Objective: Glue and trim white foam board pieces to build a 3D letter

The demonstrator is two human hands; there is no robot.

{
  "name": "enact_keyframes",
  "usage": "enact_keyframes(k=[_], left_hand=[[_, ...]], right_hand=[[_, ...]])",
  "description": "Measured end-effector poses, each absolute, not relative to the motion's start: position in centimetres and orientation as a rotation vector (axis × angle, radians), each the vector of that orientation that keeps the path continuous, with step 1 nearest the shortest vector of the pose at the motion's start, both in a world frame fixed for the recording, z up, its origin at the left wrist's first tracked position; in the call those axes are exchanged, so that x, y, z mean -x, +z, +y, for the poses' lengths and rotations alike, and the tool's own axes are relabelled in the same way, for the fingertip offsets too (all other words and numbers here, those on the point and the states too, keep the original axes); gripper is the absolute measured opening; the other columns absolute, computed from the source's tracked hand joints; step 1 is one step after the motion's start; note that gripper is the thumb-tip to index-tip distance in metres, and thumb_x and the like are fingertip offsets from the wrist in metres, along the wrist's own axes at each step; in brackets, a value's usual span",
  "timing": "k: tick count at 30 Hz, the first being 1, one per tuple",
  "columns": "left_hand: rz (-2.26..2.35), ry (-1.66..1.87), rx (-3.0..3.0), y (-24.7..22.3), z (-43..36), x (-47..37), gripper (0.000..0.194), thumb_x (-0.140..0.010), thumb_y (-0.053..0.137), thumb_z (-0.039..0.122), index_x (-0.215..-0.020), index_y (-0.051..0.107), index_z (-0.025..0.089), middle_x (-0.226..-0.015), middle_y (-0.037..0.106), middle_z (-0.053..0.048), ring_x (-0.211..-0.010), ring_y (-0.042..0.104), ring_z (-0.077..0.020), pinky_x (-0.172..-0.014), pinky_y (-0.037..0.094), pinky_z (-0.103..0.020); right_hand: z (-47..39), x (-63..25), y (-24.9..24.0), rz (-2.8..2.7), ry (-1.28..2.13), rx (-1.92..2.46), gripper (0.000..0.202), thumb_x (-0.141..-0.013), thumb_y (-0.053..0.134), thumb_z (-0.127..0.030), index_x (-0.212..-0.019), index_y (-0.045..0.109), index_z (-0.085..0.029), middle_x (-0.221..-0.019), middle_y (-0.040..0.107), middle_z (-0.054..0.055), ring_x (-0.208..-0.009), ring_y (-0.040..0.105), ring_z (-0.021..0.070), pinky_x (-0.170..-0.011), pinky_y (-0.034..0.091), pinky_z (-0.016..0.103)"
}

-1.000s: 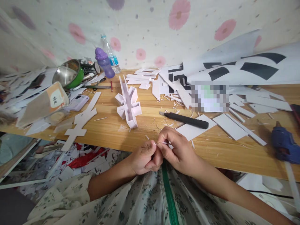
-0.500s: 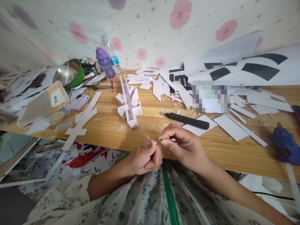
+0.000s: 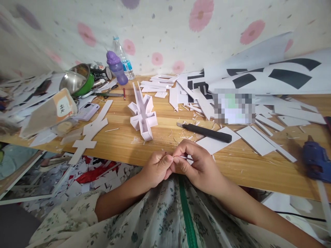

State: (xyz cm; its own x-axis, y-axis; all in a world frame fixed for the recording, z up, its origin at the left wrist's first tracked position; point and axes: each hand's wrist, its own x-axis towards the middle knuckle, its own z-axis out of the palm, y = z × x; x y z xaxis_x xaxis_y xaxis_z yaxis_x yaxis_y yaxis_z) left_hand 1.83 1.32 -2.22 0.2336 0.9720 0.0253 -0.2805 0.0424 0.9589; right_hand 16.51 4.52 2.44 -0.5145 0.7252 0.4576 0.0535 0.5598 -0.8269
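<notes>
In front of my lap, at the table's front edge, my left hand [image 3: 159,168] and my right hand [image 3: 200,167] meet with their fingertips together. Both are closed in a pinch on a thin white strip [image 3: 186,158]; most of it is hidden by the fingers, and one end shows inside my right hand. Beyond them a white foam-board channel form [image 3: 143,115] with branching arms stands on the wooden table [image 3: 124,144]. Just past my right hand lies a black craft knife [image 3: 207,132], its blade pointing left, partly over a white board piece [image 3: 216,146].
A flat white cut-out [image 3: 90,132] lies at left, near a purple phone [image 3: 88,112]. Behind are a green bowl [image 3: 89,82], a purple bottle [image 3: 117,69] and a water bottle [image 3: 126,63]. A blue glue gun [image 3: 317,158] stands at right. White offcuts [image 3: 160,82] and shavings are scattered about.
My hands have come together, fingertips now touching where a small gap was. The strip's end now shows inside my right hand. Things on the table stay put.
</notes>
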Motion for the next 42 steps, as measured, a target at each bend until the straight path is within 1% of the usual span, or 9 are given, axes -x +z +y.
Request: enact_keyframes(k=[3,6,11,16,21,30,34,39,42], left_hand=[[0.91,1.197,-1.155,-1.9,1.4,-1.6,0.056,-0.075,0.055,0.064,-0.05,0.048,0.015,-0.036,0.037,0.006,-0.033,0.03,-0.0044,-0.038,0.021,-0.021],[0.977,1.233,-1.166,-2.0,1.4,-1.3,0.052,-0.077,0.054,0.062,-0.055,0.051,0.015,-0.037,0.039,0.007,-0.033,0.032,-0.0046,-0.038,0.021,-0.021],[0.971,1.237,-1.137,-2.2,1.3,-1.3,0.054,-0.078,0.05,0.065,-0.054,0.051,0.016,-0.034,0.034,0.008,-0.03,0.029,-0.0048,-0.036,0.019,-0.021],[0.917,1.195,-1.105,-2.0,1.2,-1.5,0.058,-0.077,0.047,0.069,-0.051,0.049,0.017,-0.033,0.029,0.009,-0.028,0.025,-0.0047,-0.035,0.019,-0.021],[0.925,1.167,-1.106,-2.4,1.1,-1.6,0.06,-0.077,0.047,0.069,-0.05,0.05,0.016,-0.032,0.031,0.007,-0.029,0.026,-0.0048,-0.036,0.018,-0.022],[1.009,1.168,-1.169,-2.3,1.1,-1.0,0.053,-0.077,0.051,0.065,-0.059,0.053,0.015,-0.038,0.039,0.007,-0.034,0.032,-0.0049,-0.038,0.021,-0.021],[1.032,1.185,-1.167,-2.1,1.2,-0.7,0.046,-0.08,0.055,0.057,-0.06,0.054,0.015,-0.038,0.039,0.007,-0.034,0.033,-0.0047,-0.039,0.022,-0.021],[0.906,1.165,-1.144,-2.1,0.9,-0.8,0.048,-0.082,0.05,0.058,-0.059,0.052,0.016,-0.036,0.034,0.009,-0.032,0.029,-0.005,-0.038,0.022,-0.021],[0.852,1.197,-1.138,-1.7,1.0,-0.8,0.037,-0.082,0.056,0.051,-0.071,0.055,0.016,-0.048,0.047,0.007,-0.036,0.038,-0.0041,-0.039,0.026,-0.019]], right_hand=[[4.3,-16.7,2.7,-1.969,0.979,0.614,0.014,-0.087,0.05,-0.016,-0.073,0.049,-0.019,-0.066,0.053,-0.001,-0.063,0.05,0.0122,-0.06,0.04,0.025],[4.1,-17.0,3.1,-1.923,1.149,0.589,0.014,-0.089,0.048,-0.018,-0.074,0.046,-0.02,-0.068,0.051,-0.002,-0.062,0.048,0.011,-0.057,0.039,0.023],[4.2,-17.2,3.4,-1.758,1.375,0.592,0.016,-0.09,0.048,-0.025,-0.076,0.047,-0.02,-0.067,0.047,-0.003,-0.059,0.044,0.0098,-0.055,0.037,0.022],[4.4,-16.8,2.8,-1.725,1.312,0.626,0.012,-0.088,0.054,-0.022,-0.077,0.055,-0.018,-0.069,0.051,-0.002,-0.063,0.048,0.0103,-0.06,0.039,0.023],[4.2,-16.3,2.6,-1.735,1.266,0.602,0.005,-0.085,0.058,-0.019,-0.081,0.061,-0.019,-0.07,0.057,-0.001,-0.066,0.055,0.0115,-0.064,0.042,0.025],[3.9,-16.1,2.6,-1.913,1.043,0.693,0.016,-0.089,0.049,-0.023,-0.073,0.051,-0.019,-0.069,0.053,0.0,-0.066,0.052,0.0131,-0.063,0.041,0.026],[4.1,-16.3,2.9,-1.862,1.212,0.665,0.019,-0.091,0.045,-0.029,-0.075,0.045,-0.02,-0.067,0.046,-0.002,-0.061,0.045,0.0112,-0.057,0.038,0.024],[4.4,-16.6,2.8,-1.722,1.296,0.726,0.019,-0.09,0.049,-0.033,-0.076,0.048,-0.02,-0.067,0.045,-0.003,-0.061,0.044,0.011,-0.057,0.038,0.024],[4.6,-16.7,2.5,-1.779,1.133,0.734,0.013,-0.088,0.052,-0.025,-0.077,0.054,-0.02,-0.068,0.051,-0.002,-0.064,0.049,0.0118,-0.061,0.04,0.025]])
